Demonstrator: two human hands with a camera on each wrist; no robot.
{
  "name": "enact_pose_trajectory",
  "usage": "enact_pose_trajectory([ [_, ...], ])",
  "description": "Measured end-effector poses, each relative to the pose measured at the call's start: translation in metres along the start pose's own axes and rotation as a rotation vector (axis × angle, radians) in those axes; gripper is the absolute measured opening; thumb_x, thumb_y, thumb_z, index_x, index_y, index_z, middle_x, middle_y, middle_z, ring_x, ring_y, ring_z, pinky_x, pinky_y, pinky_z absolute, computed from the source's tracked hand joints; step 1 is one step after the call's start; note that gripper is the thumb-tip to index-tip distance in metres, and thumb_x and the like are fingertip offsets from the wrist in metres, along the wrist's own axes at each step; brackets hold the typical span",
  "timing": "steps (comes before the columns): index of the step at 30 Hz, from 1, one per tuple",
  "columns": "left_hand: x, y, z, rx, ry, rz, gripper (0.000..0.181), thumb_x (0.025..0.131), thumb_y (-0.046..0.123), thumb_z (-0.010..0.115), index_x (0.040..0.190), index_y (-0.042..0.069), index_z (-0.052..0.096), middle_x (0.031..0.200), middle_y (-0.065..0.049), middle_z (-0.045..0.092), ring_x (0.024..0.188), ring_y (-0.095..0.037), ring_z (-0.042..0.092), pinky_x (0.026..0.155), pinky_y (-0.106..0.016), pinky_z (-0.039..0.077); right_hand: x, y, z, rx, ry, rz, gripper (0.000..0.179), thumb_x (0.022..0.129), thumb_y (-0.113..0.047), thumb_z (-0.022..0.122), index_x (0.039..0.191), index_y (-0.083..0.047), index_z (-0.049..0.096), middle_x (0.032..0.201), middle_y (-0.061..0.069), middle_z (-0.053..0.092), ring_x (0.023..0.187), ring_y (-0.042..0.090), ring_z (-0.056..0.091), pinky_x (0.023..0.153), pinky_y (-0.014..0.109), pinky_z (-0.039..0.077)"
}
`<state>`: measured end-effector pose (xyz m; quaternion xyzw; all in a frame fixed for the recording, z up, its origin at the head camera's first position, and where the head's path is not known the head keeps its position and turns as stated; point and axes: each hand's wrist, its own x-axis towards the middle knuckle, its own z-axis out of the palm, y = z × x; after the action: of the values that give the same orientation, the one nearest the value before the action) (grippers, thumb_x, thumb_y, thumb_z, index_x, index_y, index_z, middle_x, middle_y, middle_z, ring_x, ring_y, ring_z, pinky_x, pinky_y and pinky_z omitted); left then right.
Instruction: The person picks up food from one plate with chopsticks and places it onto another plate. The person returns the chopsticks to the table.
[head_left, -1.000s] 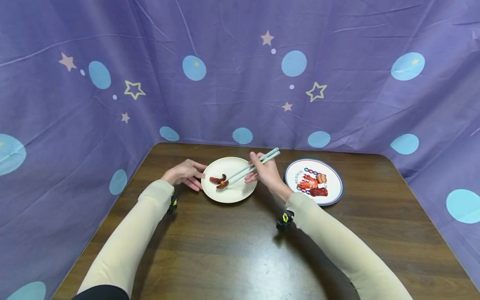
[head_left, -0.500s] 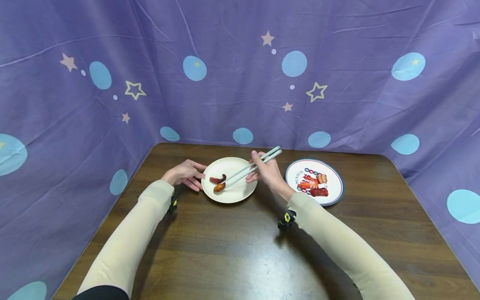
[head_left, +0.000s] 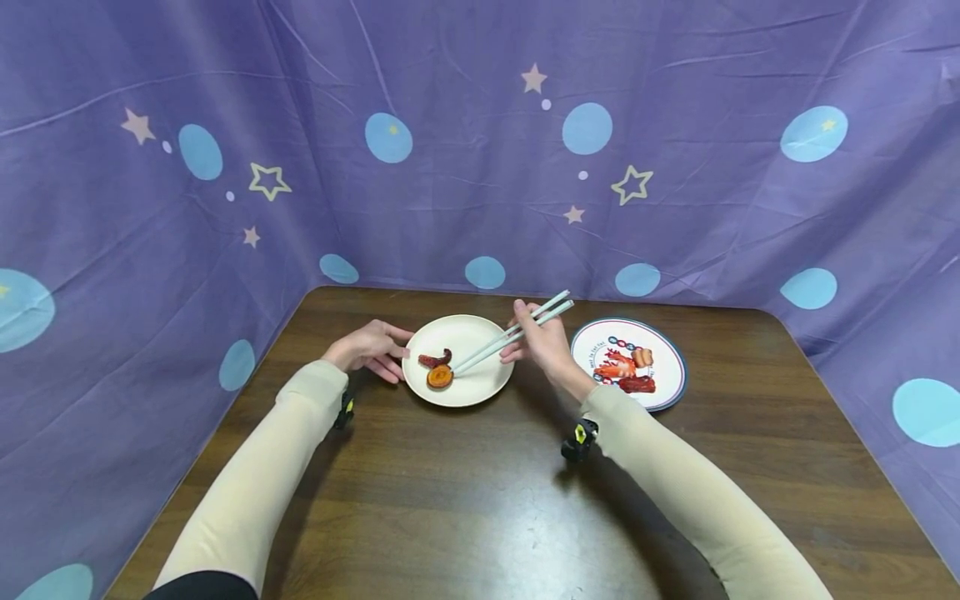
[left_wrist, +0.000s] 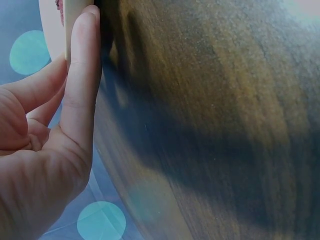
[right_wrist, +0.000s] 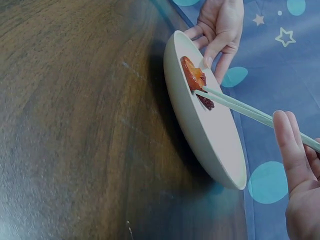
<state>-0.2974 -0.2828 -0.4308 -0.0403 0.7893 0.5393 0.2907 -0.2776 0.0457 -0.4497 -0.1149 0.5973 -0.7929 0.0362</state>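
Observation:
My left hand (head_left: 369, 349) holds the left rim of a cream plate (head_left: 480, 385), thumb over the rim and fingers below it. On the plate lie a dark red curled food piece (head_left: 434, 359) and, just in front of it, an oval orange-brown food piece (head_left: 439, 377) with its orange face up. My right hand (head_left: 544, 340) holds a pair of pale green chopsticks (head_left: 517, 332), slanting down to the left. Their tips are close together right at the oval piece's edge, as the right wrist view shows too (right_wrist: 245, 110).
To the right of my right hand stands a white plate with a blue rim (head_left: 678, 367), bearing a shrimp (head_left: 617, 365), a dark red piece (head_left: 637, 384) and a tan piece (head_left: 642, 357). Both plates are on a brown wooden table (head_left: 450, 500). A purple curtain (head_left: 480, 83) hangs behind.
The oval piece, earlier tipped beside the chopsticks, has turned so its orange face shows upward. My right hand and the chopsticks have shifted slightly right. The left hand has stayed in place.

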Motion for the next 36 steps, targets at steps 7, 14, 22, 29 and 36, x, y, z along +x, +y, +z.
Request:
enact_pose_trajectory([
  [7,-0.003,0.001,0.0,0.005,0.009,-0.006,0.061,0.105,-0.003,0.06,0.161,-0.001,0.037,0.123,-0.032,0.068,0.07,-0.03,0.077,0.07,-0.043,0.069,-0.001,-0.005,-0.011,0.03,0.004,-0.02,0.056,0.113,-0.033,0.053,0.108,0.022,0.05,0.074,0.032,0.066,0.052,0.026,0.071,0.052,0.045,0.066],
  [14,-0.003,0.001,0.002,0.004,0.008,-0.012,0.062,0.105,-0.003,0.06,0.162,-0.001,0.036,0.124,-0.032,0.068,0.072,-0.031,0.077,0.07,-0.043,0.069,-0.003,-0.009,-0.025,0.046,-0.006,-0.029,0.053,0.113,-0.03,0.052,0.111,0.022,0.046,0.079,0.04,0.062,0.054,0.027,0.072,0.054,0.047,0.067],
  [22,-0.005,0.004,0.002,0.019,0.006,-0.008,0.061,0.105,-0.004,0.058,0.162,-0.002,0.035,0.122,-0.032,0.068,0.072,-0.03,0.077,0.07,-0.043,0.069,-0.006,-0.018,-0.037,0.065,0.015,-0.044,0.049,0.114,-0.027,0.052,0.111,0.022,0.043,0.077,0.014,0.061,0.054,0.025,0.071,0.055,0.046,0.067],
  [29,-0.006,0.006,0.002,0.026,0.004,-0.01,0.062,0.105,-0.004,0.058,0.162,-0.003,0.034,0.122,-0.033,0.068,0.071,-0.03,0.077,0.07,-0.043,0.069,-0.008,-0.023,-0.046,0.052,0.034,-0.046,0.049,0.115,-0.026,0.049,0.111,0.022,0.041,0.077,0.013,0.062,0.054,0.025,0.072,0.054,0.045,0.067],
  [36,-0.004,0.003,0.002,0.026,0.009,-0.01,0.061,0.105,-0.004,0.059,0.161,-0.003,0.036,0.121,-0.031,0.069,0.071,-0.03,0.077,0.07,-0.043,0.069,-0.009,-0.028,-0.056,0.044,0.051,-0.069,0.042,0.114,-0.027,0.051,0.101,0.013,0.049,0.075,0.032,0.063,0.055,0.025,0.072,0.055,0.045,0.067],
])
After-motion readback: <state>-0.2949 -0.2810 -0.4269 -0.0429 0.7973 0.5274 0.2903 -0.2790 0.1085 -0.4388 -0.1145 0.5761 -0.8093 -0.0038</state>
